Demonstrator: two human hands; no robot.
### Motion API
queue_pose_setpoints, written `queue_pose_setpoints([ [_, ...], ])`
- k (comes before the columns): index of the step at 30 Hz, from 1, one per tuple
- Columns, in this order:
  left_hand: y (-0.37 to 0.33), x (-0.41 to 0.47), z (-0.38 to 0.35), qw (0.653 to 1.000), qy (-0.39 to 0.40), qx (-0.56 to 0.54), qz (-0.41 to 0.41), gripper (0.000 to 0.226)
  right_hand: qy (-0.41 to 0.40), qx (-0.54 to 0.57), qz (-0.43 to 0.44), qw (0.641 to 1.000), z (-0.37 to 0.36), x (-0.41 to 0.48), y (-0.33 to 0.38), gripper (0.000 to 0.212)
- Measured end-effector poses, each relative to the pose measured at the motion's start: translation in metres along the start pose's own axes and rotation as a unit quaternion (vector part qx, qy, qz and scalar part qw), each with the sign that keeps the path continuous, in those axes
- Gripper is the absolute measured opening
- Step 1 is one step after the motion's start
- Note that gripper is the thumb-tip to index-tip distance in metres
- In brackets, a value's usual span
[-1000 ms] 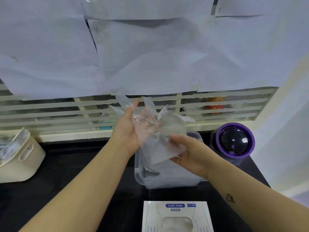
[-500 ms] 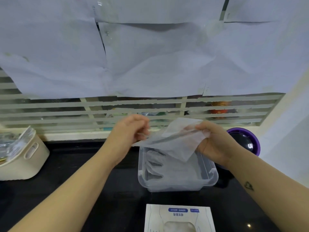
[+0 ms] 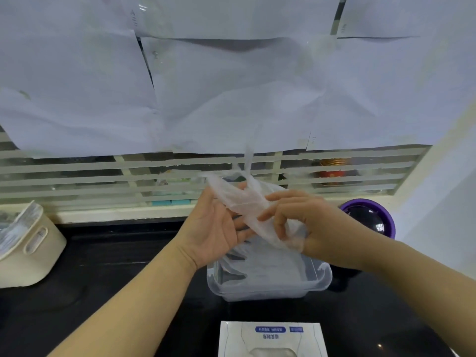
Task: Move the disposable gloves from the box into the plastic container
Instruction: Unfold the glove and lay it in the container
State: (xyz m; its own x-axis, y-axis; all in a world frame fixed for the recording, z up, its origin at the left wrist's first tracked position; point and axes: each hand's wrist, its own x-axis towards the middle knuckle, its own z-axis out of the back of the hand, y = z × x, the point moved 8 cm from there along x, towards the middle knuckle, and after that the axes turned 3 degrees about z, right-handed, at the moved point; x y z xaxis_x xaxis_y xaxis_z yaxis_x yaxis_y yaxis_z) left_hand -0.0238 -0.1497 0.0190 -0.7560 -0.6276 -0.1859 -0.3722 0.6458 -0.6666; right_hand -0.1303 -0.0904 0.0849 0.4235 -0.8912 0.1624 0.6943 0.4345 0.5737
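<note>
Right hand [image 3: 304,222] on upward-pointing glove [image 3: 244,202]

Left hand [image 3: 213,228] and right hand [image 3: 311,228] are bare, as are both forearms [image 3: 134,305].
</note>
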Motion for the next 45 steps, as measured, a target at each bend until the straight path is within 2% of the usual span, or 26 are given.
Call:
queue_pose_setpoints([
  [4,-0.002,0.004,-0.003,0.997,-0.018,0.075,-0.011,0.091,0.003,-0.079,0.055,0.995,-0.009,-0.004,-0.001,0.036],
  [9,0.010,0.003,-0.005,0.993,0.053,0.095,0.047,0.105,-0.011,-0.041,0.056,0.998,-0.009,-0.007,0.006,0.032],
  [11,0.015,0.002,0.002,0.988,0.056,0.124,0.073,0.113,-0.037,-0.015,0.052,0.998,-0.006,-0.009,0.008,0.032],
  [14,0.017,-0.005,0.014,0.961,0.048,0.250,0.107,0.118,-0.089,0.025,0.027,0.995,0.003,-0.010,0.003,0.033],
  [16,0.016,-0.011,0.022,0.936,0.050,0.326,0.124,0.121,-0.092,0.033,0.007,0.995,0.004,-0.010,-0.004,0.037],
  [19,0.012,-0.020,0.022,0.929,0.073,0.337,0.132,0.115,-0.071,0.038,-0.005,0.997,-0.001,-0.009,-0.009,0.041],
  [20,0.011,-0.021,0.020,0.919,0.073,0.368,0.125,0.105,-0.070,0.036,0.000,0.997,-0.002,-0.008,-0.009,0.042],
  [22,0.010,-0.021,0.012,0.852,0.051,0.511,0.104,0.073,-0.065,0.023,0.016,0.997,-0.005,-0.006,-0.004,0.031],
  [23,0.007,-0.018,0.009,0.818,0.024,0.569,0.087,0.065,-0.067,0.016,0.026,0.997,-0.006,-0.005,-0.002,0.020],
  [24,0.006,-0.016,0.006,0.806,-0.002,0.587,0.074,0.064,-0.069,0.013,0.038,0.997,-0.007,-0.004,-0.001,0.013],
  [27,0.001,-0.008,0.015,0.861,-0.128,0.489,0.059,0.068,-0.065,0.000,0.065,0.996,-0.012,-0.007,-0.001,0.014],
  [32,-0.013,-0.002,0.034,0.883,-0.270,0.382,-0.038,0.038,-0.053,-0.020,0.045,0.997,-0.022,-0.020,-0.020,0.012],
  [34,-0.021,-0.002,0.038,0.886,-0.292,0.352,-0.080,0.032,-0.060,-0.009,-0.004,0.998,-0.026,-0.027,-0.036,0.010],
  [36,-0.029,-0.003,0.037,0.885,-0.289,0.346,-0.113,0.029,-0.041,0.035,-0.112,0.992,-0.032,-0.034,-0.061,0.011],
  [37,-0.032,-0.004,0.035,0.880,-0.282,0.361,-0.126,0.028,-0.019,0.084,-0.181,0.980,-0.038,-0.038,-0.073,0.012],
  [38,-0.034,-0.005,0.033,0.873,-0.274,0.380,-0.136,0.027,-0.001,0.169,-0.244,0.955,-0.044,-0.041,-0.080,0.024],
  [39,-0.036,-0.005,0.029,0.868,-0.262,0.397,-0.141,0.026,0.001,0.286,-0.296,0.911,-0.051,-0.044,-0.083,0.040],
  [40,-0.035,-0.005,0.026,0.870,-0.246,0.402,-0.144,0.025,-0.011,0.409,-0.335,0.849,-0.058,-0.046,-0.084,0.047],
  [41,-0.033,-0.004,0.024,0.877,-0.232,0.397,-0.141,0.024,-0.030,0.508,-0.350,0.786,-0.064,-0.043,-0.080,0.046],
  [42,-0.031,-0.004,0.024,0.884,-0.220,0.389,-0.136,0.024,-0.051,0.572,-0.352,0.739,-0.068,-0.039,-0.076,0.045],
  [43,-0.029,-0.003,0.024,0.890,-0.210,0.382,-0.132,0.025,-0.068,0.609,-0.351,0.709,-0.070,-0.034,-0.074,0.049],
  [45,-0.025,-0.003,0.024,0.891,-0.196,0.390,-0.124,0.026,-0.092,0.636,-0.343,0.685,-0.072,-0.024,-0.072,0.060],
])
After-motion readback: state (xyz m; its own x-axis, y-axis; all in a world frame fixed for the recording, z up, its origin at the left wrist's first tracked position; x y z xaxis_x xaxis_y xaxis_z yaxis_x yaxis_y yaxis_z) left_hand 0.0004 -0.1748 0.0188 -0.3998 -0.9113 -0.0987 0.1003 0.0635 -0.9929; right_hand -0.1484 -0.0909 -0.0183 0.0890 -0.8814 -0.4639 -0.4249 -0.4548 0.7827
